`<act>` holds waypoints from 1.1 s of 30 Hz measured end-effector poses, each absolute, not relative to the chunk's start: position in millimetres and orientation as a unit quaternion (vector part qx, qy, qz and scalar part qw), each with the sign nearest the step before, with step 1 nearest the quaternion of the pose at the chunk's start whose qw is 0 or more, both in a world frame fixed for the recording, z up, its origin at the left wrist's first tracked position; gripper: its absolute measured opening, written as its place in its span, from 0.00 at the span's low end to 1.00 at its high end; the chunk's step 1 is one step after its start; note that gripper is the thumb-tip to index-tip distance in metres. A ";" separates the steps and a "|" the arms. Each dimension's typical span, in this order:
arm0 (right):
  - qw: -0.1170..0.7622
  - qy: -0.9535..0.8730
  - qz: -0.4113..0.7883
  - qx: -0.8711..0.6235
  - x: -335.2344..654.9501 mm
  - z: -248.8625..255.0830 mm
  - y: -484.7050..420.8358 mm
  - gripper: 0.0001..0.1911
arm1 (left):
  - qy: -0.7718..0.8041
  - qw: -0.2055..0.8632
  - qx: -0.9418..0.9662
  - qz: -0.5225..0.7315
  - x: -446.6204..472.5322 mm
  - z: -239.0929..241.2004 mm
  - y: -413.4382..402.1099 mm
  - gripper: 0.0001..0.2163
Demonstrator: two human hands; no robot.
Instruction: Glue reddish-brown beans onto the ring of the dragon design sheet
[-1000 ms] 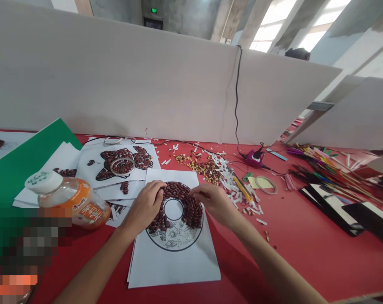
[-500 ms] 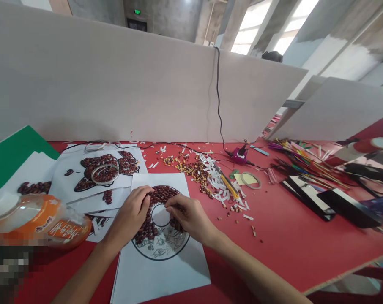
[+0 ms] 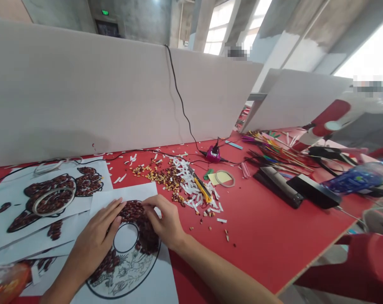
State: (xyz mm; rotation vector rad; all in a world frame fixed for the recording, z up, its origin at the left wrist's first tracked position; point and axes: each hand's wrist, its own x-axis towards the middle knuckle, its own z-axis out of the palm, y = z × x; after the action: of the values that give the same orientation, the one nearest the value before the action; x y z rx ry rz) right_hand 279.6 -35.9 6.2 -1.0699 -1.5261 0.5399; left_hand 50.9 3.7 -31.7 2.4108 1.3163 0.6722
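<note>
A white sheet (image 3: 168, 280) bears a printed ring-shaped drawing (image 3: 132, 272), with dark red beans (image 3: 146, 234) covering its top, right and part of its left side. The lower part shows bare line art. My left hand (image 3: 94, 238) lies across the ring's left side, fingers stretched out toward its top. At the ring's upper right, my right hand (image 3: 166, 221) has thumb and fingertips drawn together against the beans; whether a bean is between them is hidden. To the left lies another sheet with a bean-covered picture (image 3: 50, 185), a tape roll (image 3: 36, 207) resting on it.
Loose kernels (image 3: 161, 175), white paper scraps (image 3: 194, 196) and a yellow craft knife (image 3: 202, 189) lie right of the sheet. A purple plug adapter (image 3: 213, 154) sits behind. An orange-labelled jar (image 3: 9, 280) is at lower left, a black box (image 3: 313, 191) at right.
The view has swung right, so the table items appear farther left. My right hand has moved from the ring's right inner edge up to its upper right. My left hand's fingers now lie straighter.
</note>
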 end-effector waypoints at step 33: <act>0.306 -0.768 0.153 -0.542 298.0 11.1 -73.0 0.05 | 0.427 0.392 0.708 0.405 137.1 -1.4 62.3 0.14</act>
State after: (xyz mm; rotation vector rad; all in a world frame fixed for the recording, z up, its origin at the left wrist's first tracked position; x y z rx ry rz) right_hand 298.0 -73.0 11.1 -1.4338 -2.0324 0.4039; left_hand 137.1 62.3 -1.4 1.7970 1.0843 1.0273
